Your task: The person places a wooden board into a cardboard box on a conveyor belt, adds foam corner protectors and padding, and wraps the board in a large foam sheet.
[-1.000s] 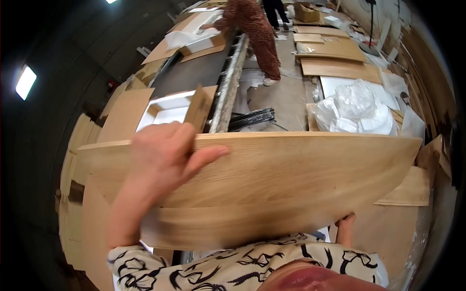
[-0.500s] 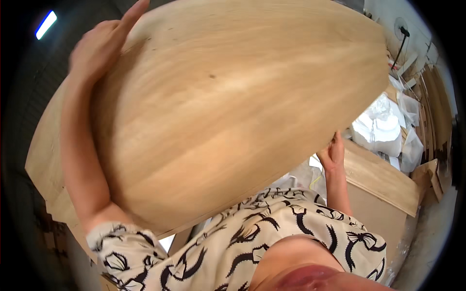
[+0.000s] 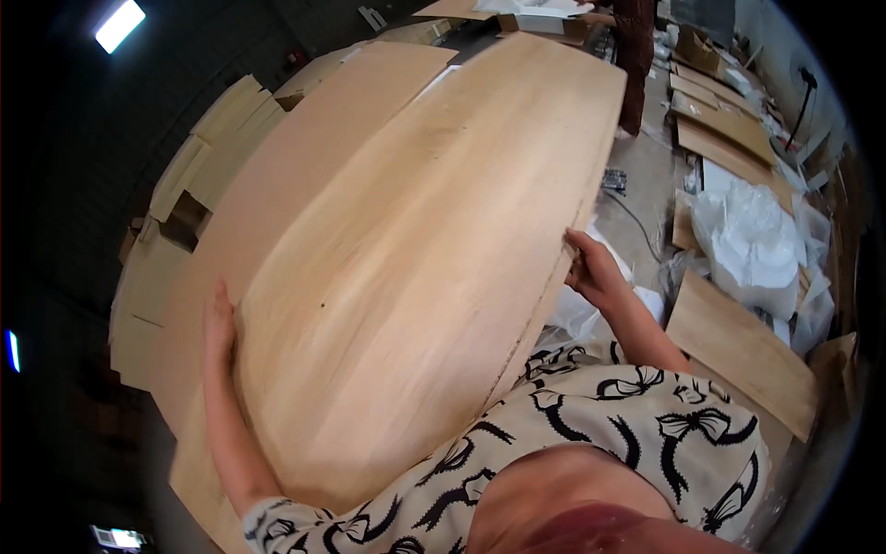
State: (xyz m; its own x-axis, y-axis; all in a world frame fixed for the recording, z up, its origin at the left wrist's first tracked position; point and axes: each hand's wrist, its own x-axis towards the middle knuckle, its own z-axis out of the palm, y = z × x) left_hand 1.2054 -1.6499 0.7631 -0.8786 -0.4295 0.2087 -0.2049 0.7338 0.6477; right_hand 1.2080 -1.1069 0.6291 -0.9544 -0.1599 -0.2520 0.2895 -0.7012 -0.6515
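A large pale wooden panel (image 3: 443, 231) with visible grain and small knots slants across the middle, its near end close to my patterned shirt. My right hand (image 3: 595, 270) grips its right edge, thumb on top and the other fingers curled beneath. At the opposite edge, my left hand (image 3: 220, 321) holds the panel from the side, fingers fairly straight along it and partly hidden. Below and to the left of the panel lies a broad tan board (image 3: 277, 198).
Further left are stacked boards (image 3: 185, 180) with a gap among them. On the right, clear plastic wrapping (image 3: 748, 245) and a loose wooden board (image 3: 738, 355) lie on the floor, with more sheets (image 3: 724, 120) behind. Another person in dark red (image 3: 635, 60) stands at the far end.
The panel has swung and dropped away from the view, uncovering the boards and the person beyond. My left hand has come down along its edge; my right hand still grips the other side.
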